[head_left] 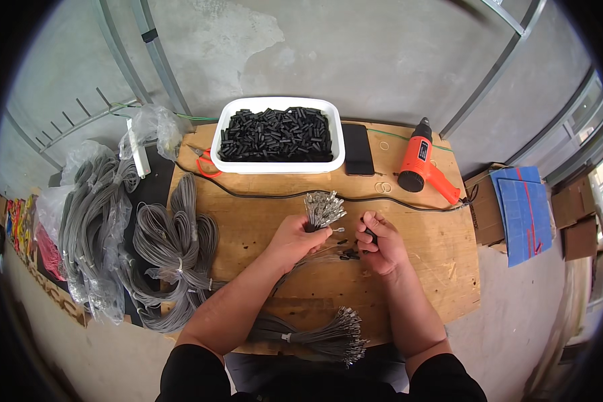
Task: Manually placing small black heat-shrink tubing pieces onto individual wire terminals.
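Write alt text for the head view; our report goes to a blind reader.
Seen from above, a person's left hand holds a wire bundle with metal terminals, while the right hand pinches a small black sleeve over a wooden table. Behind sit a white tub of black sleeves, an orange heat gun and grey wire coils.

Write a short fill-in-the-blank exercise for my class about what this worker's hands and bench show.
1. The left hand grips a bundle of grey wires with metal ____.
2. The white tub holds short ____ tubes.
3. The orange heat gun lies to the person's ____.
4. The right hand holds a small ____ piece.

Answers: terminals; black; right; black
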Tool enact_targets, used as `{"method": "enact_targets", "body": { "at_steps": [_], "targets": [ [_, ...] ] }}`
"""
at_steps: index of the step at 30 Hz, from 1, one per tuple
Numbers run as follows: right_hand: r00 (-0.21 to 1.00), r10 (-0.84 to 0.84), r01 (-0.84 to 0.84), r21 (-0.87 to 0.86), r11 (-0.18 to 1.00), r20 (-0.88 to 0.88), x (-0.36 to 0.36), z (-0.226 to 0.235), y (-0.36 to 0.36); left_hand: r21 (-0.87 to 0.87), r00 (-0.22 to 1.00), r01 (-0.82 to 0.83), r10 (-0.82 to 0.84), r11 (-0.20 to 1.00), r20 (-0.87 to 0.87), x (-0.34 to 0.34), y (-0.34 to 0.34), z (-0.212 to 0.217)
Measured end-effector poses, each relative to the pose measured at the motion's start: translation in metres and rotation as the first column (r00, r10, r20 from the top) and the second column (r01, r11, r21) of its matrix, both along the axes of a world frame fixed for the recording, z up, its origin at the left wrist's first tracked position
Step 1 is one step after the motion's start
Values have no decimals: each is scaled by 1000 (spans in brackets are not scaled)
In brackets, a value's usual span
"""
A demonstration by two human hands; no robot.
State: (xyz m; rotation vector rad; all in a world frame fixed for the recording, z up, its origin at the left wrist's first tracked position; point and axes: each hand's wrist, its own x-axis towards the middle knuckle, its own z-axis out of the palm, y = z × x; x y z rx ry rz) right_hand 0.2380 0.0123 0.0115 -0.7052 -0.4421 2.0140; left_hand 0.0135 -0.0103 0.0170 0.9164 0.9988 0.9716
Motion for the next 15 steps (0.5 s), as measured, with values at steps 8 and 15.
{"method": "enact_targets", "body": {
  "at_steps": [8,15],
  "targets": [
    [981,24,-35,56,998,194,-8,15,-6,6,999,-33,33,999,5,-2,-1,2],
    [927,-98,12,233,972,361,-16,8,-11,6,998,-42,41,999,41,-4,-1,-1]
  ]
}}
